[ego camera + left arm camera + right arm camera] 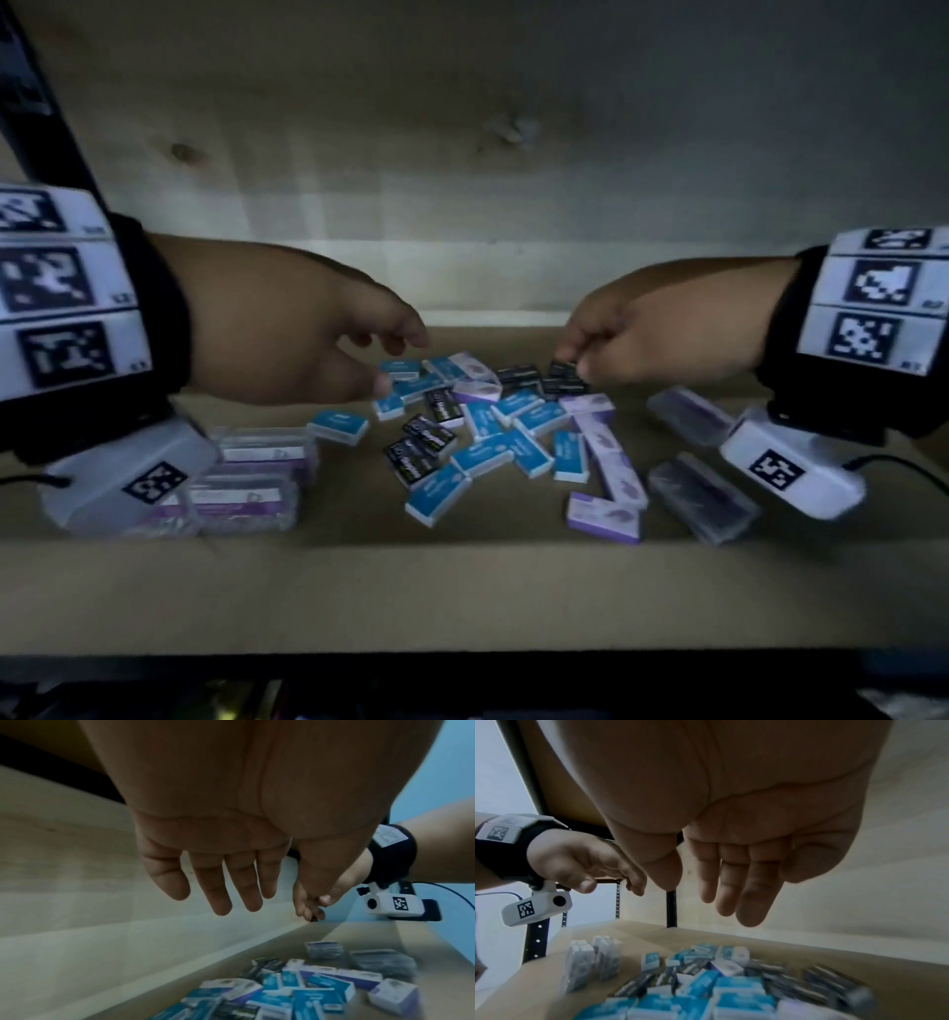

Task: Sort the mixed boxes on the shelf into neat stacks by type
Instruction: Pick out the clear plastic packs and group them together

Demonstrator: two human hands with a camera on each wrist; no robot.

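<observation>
A jumbled pile of small boxes lies mid-shelf: blue boxes point(490, 455), black boxes point(421, 442) and purple boxes point(606, 514). More black boxes point(518, 375) sit at the pile's far edge. My left hand point(395, 362) hovers over the pile's far left corner, fingers relaxed and apart, holding nothing; the left wrist view shows that hand point(246, 898) empty. My right hand point(571, 362) reaches down to the far black boxes, fingertips just at them. In the right wrist view this hand point(698, 896) has straight fingers with nothing between them.
Clear plastic cases point(257, 462) are stacked at the left front, and two more clear cases point(701, 496) lie loose on the right. The cardboard-lined shelf point(462, 591) has bare room along its front. A wooden board closes the space above; a black upright point(31, 103) stands at the left.
</observation>
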